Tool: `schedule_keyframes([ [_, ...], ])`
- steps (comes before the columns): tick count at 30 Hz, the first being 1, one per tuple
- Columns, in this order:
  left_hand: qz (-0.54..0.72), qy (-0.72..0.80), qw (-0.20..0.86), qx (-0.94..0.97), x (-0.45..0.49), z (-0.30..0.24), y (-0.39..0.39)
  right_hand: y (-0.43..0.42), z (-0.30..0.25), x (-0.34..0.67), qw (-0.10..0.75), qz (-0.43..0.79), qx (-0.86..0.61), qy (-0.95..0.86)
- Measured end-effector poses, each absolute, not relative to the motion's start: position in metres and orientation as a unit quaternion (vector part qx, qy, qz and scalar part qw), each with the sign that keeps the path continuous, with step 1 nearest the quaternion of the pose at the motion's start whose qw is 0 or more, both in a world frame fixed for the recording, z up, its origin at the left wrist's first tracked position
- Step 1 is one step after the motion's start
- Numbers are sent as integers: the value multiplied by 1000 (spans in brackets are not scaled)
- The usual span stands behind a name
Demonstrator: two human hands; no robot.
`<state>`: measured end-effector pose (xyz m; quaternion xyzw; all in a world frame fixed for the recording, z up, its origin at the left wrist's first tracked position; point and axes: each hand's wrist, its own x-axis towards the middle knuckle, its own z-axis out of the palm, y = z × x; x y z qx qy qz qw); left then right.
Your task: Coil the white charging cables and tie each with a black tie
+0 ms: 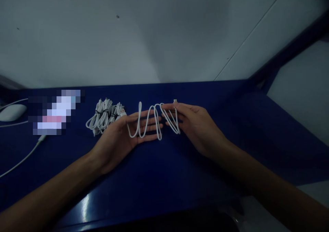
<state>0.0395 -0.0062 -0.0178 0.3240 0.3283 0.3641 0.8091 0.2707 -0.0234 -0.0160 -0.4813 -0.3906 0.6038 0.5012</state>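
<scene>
A loose white cable (154, 122) hangs in several wavy loops between my two hands above a dark blue table (154, 180). My left hand (120, 139) lies palm up with fingers stretched out, and the loops rest across its fingers. My right hand (195, 125) pinches the cable near its small plug end (175, 102), fingers pressed together. Just left of my left hand, bundled white cables (104, 117) tied with dark bands lie on the table.
A blurred-out object (55, 113) sits at the left of the table. A white mouse (11, 112) and a thin white wire (23, 158) lie at the far left. A pale wall rises behind; a dark blue frame bar (288, 53) runs at the right.
</scene>
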Motion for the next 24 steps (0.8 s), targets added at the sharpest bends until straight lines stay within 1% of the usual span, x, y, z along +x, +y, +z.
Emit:
schedule_keyframes([
  [8,376,351,803,303,40,-17,-6,-25,-12,268,532,580,-493,-372],
  [24,388,353,802,285,38,-15,-6,-22,-11,267,546,581,-492,-349],
])
